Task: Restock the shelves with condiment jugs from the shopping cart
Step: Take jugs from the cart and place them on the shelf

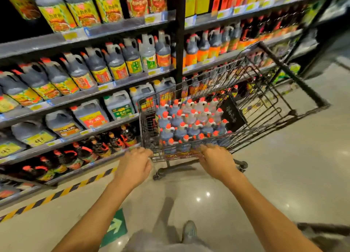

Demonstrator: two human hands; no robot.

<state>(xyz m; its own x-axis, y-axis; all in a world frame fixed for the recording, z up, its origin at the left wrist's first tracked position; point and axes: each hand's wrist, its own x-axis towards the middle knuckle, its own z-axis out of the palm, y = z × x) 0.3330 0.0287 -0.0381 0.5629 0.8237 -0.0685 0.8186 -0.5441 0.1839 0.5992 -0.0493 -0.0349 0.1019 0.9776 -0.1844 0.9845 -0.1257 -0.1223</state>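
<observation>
A black wire shopping cart (265, 92) stands in the aisle in front of me, its basket packed with several dark condiment jugs (189, 123) with orange-red caps. My left hand (135, 164) grips the near rail of the cart at its left end. My right hand (217, 159) grips the same rail at its right end. The shelves (106, 87) run along the left and far side, stocked in rows with similar dark jugs and bottles carrying yellow, orange and green labels.
A black upright post (180, 43) divides two shelf bays just beyond the cart. Yellow-and-black hazard tape (62, 192) lines the floor by the shelf base. A green arrow sticker (115, 227) and my shoe (189, 231) are on the glossy floor.
</observation>
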